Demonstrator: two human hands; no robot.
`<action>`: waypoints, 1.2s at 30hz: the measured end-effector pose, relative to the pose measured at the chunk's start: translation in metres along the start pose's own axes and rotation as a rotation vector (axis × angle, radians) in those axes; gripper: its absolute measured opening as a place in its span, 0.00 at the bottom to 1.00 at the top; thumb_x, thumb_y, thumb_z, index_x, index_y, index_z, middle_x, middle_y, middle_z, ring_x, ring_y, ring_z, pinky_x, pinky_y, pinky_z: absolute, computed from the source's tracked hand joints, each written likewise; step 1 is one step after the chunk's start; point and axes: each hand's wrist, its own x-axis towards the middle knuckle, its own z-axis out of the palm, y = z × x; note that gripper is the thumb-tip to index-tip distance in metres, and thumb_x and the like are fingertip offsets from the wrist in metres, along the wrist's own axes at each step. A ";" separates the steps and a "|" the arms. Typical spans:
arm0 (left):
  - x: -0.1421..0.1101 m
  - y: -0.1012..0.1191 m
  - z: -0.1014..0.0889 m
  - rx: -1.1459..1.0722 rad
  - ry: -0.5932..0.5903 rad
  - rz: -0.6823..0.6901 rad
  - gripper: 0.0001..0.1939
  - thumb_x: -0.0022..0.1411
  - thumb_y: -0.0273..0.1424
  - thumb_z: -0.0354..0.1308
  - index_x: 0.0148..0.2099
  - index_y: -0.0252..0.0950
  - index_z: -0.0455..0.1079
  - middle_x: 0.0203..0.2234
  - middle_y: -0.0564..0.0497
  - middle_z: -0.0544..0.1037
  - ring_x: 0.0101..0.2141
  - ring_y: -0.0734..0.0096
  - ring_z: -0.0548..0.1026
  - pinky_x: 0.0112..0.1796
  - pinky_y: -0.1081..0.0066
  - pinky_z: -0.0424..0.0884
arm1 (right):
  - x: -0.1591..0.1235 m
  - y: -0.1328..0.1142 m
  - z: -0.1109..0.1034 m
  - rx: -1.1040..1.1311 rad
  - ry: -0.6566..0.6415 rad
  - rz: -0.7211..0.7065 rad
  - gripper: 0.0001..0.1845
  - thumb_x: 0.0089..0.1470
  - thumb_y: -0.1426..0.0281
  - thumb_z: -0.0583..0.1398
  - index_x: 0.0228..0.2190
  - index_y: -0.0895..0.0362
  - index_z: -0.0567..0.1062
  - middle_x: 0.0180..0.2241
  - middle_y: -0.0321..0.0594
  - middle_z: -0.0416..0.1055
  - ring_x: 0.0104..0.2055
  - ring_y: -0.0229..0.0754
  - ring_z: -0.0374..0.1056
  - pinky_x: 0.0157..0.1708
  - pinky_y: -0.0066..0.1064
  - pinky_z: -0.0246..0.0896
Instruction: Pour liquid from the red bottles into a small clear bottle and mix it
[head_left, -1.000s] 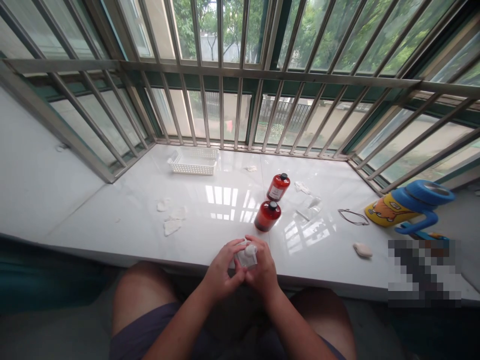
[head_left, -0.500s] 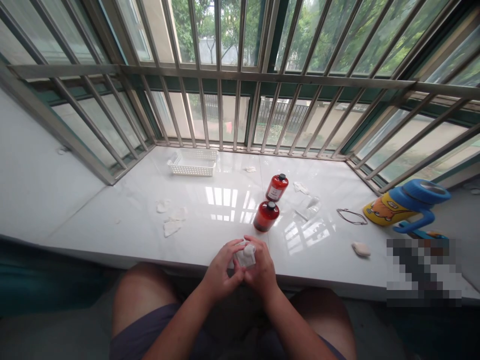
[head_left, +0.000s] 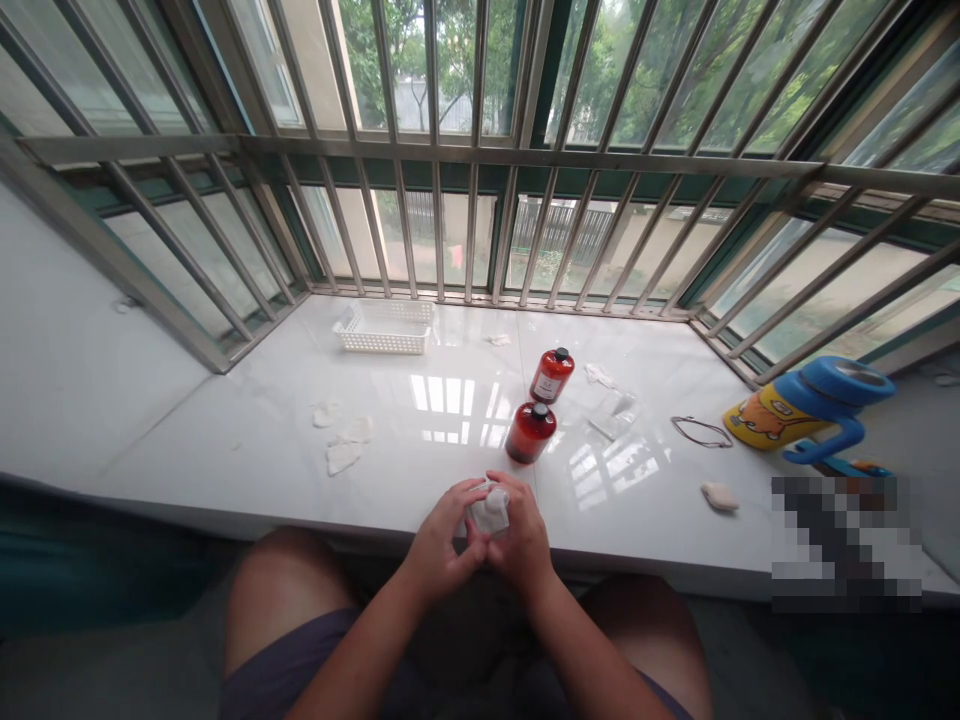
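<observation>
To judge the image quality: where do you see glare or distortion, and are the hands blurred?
Head view: daylight glares on the glossy white stone sill; the grey steel window bars splay outward from wide-angle distortion; the left hand and right hand around a small clear plastic bottle look sharp, unblurred.

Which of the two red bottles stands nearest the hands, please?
The front red bottle is nearest the left hand and right hand, which hold a clear container; the other red bottle stands behind it.

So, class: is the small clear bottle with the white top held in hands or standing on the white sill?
Held: the clear bottle is clasped between the left hand and right hand.
</observation>
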 end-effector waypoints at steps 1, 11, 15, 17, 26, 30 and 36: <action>0.000 0.000 0.000 0.000 0.000 -0.001 0.27 0.68 0.28 0.57 0.67 0.44 0.65 0.65 0.41 0.70 0.67 0.49 0.68 0.65 0.46 0.68 | 0.000 0.000 0.000 0.000 -0.002 0.003 0.26 0.59 0.66 0.67 0.57 0.50 0.68 0.57 0.50 0.72 0.56 0.56 0.73 0.53 0.54 0.76; -0.001 -0.001 0.001 0.011 0.006 0.008 0.26 0.68 0.30 0.59 0.67 0.43 0.66 0.65 0.40 0.70 0.66 0.49 0.69 0.64 0.47 0.69 | -0.001 0.000 0.000 -0.002 0.009 -0.008 0.27 0.59 0.67 0.67 0.57 0.50 0.68 0.58 0.50 0.72 0.58 0.57 0.72 0.54 0.55 0.75; -0.002 -0.001 0.002 0.017 0.008 0.014 0.26 0.68 0.30 0.59 0.67 0.43 0.66 0.65 0.40 0.70 0.66 0.49 0.69 0.64 0.48 0.69 | -0.003 0.000 0.000 -0.001 0.019 -0.011 0.27 0.59 0.67 0.68 0.57 0.50 0.68 0.58 0.50 0.72 0.58 0.57 0.72 0.54 0.56 0.75; -0.002 -0.001 0.002 0.024 0.013 0.014 0.26 0.67 0.30 0.59 0.67 0.44 0.66 0.65 0.41 0.70 0.66 0.50 0.69 0.64 0.48 0.69 | -0.004 0.001 0.001 -0.004 0.023 -0.015 0.27 0.59 0.68 0.68 0.57 0.50 0.68 0.58 0.51 0.72 0.58 0.57 0.72 0.54 0.56 0.75; -0.004 -0.001 0.004 0.046 0.026 0.031 0.27 0.67 0.30 0.59 0.67 0.44 0.65 0.65 0.41 0.70 0.66 0.50 0.68 0.64 0.48 0.69 | -0.005 0.004 0.002 -0.014 0.042 -0.042 0.27 0.58 0.66 0.68 0.57 0.52 0.69 0.57 0.50 0.73 0.57 0.55 0.72 0.53 0.54 0.77; -0.003 0.000 0.004 0.049 0.024 0.033 0.28 0.67 0.30 0.59 0.68 0.44 0.65 0.65 0.41 0.71 0.66 0.50 0.68 0.64 0.48 0.70 | -0.005 0.004 0.002 -0.022 0.035 -0.038 0.27 0.58 0.68 0.68 0.57 0.52 0.69 0.57 0.51 0.73 0.57 0.56 0.72 0.53 0.55 0.76; -0.003 0.001 0.002 0.050 0.023 0.017 0.28 0.66 0.30 0.59 0.67 0.43 0.66 0.65 0.41 0.71 0.66 0.49 0.69 0.64 0.48 0.70 | -0.007 0.005 0.004 -0.010 0.036 -0.032 0.28 0.58 0.68 0.68 0.57 0.52 0.69 0.57 0.50 0.72 0.58 0.56 0.72 0.53 0.55 0.76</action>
